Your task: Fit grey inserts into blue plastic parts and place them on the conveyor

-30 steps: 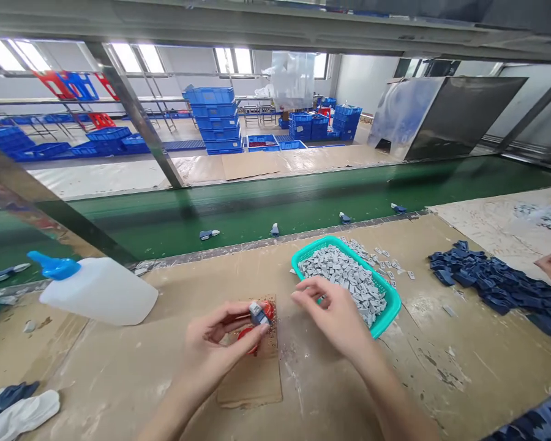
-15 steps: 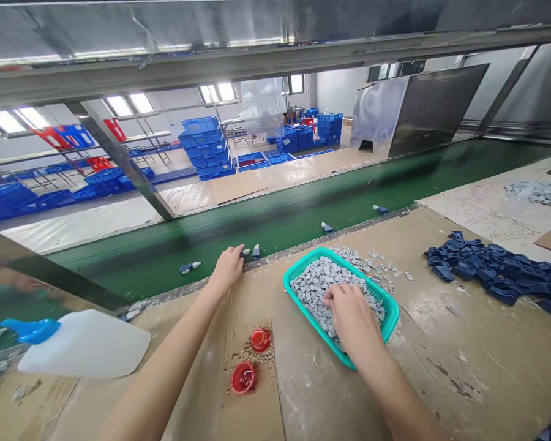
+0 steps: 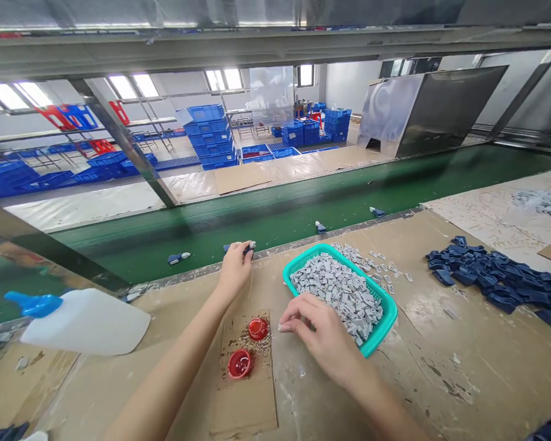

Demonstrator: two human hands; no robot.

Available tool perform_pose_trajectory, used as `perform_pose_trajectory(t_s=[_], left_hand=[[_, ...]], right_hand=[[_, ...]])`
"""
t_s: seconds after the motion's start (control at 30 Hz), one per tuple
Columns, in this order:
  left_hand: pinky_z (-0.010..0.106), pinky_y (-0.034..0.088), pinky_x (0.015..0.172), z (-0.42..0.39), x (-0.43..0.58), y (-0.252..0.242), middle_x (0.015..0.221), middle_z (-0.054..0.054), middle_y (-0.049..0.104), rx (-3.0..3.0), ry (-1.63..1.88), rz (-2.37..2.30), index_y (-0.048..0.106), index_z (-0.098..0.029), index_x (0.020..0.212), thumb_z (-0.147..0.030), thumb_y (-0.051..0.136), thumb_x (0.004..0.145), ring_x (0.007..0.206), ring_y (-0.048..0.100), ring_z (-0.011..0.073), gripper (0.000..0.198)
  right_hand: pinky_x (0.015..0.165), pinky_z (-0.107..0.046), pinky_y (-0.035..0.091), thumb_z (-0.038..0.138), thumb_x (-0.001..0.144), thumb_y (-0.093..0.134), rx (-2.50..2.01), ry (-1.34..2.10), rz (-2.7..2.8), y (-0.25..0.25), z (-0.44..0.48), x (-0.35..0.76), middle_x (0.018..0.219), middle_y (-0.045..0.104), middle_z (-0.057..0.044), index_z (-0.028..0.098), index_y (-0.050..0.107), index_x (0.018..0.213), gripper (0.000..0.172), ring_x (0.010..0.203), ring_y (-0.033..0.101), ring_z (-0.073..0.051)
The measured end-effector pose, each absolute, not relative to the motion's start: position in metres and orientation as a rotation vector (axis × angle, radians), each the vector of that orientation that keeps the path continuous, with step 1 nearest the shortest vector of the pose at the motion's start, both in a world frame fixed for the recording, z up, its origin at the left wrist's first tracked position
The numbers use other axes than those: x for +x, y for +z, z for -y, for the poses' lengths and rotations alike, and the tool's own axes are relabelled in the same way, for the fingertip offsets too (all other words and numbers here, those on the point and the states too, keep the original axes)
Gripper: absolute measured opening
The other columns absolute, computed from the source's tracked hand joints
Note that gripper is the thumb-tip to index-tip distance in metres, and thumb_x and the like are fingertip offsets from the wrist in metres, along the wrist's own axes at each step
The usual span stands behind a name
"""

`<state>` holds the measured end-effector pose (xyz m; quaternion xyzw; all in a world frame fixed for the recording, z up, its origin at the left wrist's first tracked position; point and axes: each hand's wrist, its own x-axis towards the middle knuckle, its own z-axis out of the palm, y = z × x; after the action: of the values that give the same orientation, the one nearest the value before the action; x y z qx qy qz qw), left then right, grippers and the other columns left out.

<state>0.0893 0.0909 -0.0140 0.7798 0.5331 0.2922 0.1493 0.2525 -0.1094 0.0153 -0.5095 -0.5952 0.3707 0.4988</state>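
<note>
My left hand [image 3: 235,269] reaches to the far edge of the bench, fingers curled over a small blue and grey part [image 3: 247,247] at the rim of the green conveyor belt [image 3: 303,211]. My right hand [image 3: 319,334] hovers just left of a teal basket [image 3: 387,323] heaped with small grey pieces [image 3: 340,289], fingertips pinched on one grey piece [image 3: 282,327]. Between my arms, two red caps [image 3: 248,346] sit on a cardboard pad [image 3: 245,392].
A white bottle with a blue cap [image 3: 80,321] lies on its side at left. A pile of dark blue parts [image 3: 500,282] lies at right, loose grey pieces [image 3: 381,260] behind the basket. Several assembled parts [image 3: 179,257] ride the belt. Blue crates [image 3: 211,135] are stacked beyond.
My left hand carried an assembled part from the red caps out to the belt edge. My right hand dipped into the basket and came back toward the caps pinching a grey piece.
</note>
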Motion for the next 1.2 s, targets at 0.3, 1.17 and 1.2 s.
perform_pose_trajectory(t_s=[0.3,1.17,1.2], left_hand=[[0.03,0.055,0.081,0.061,0.024,-0.003,0.091,0.003,0.067,1.485,1.306,-1.311,0.058,-0.021,0.093,-0.029,0.069,0.074,0.088,0.066,0.0181,0.023],[0.03,0.058,0.077,0.107,0.027,-0.013,0.084,0.003,0.074,1.094,1.282,-1.169,0.065,-0.018,0.084,-0.02,0.077,0.064,0.082,0.07,0.021,0.023],[0.031,0.058,0.076,0.107,0.027,-0.013,0.084,0.004,0.074,1.112,1.271,-1.171,0.066,-0.018,0.083,-0.02,0.076,0.065,0.081,0.07,0.0211,0.021]], right_hand=[[0.06,-0.026,0.047,0.037,0.078,0.065,-1.284,1.194,1.14,-0.022,0.099,0.211,0.071,0.067,-0.002,0.018,0.065,0.077,0.019,0.064,0.061,-0.017],[0.054,-0.021,0.042,0.039,0.073,0.071,-1.091,1.506,0.981,-0.004,0.111,0.185,0.067,0.065,-0.003,0.013,0.063,0.077,0.028,0.058,0.054,-0.01],[0.053,-0.02,0.041,0.04,0.073,0.072,-1.105,1.505,0.995,-0.005,0.11,0.184,0.066,0.064,-0.002,0.013,0.062,0.076,0.028,0.057,0.053,-0.009]])
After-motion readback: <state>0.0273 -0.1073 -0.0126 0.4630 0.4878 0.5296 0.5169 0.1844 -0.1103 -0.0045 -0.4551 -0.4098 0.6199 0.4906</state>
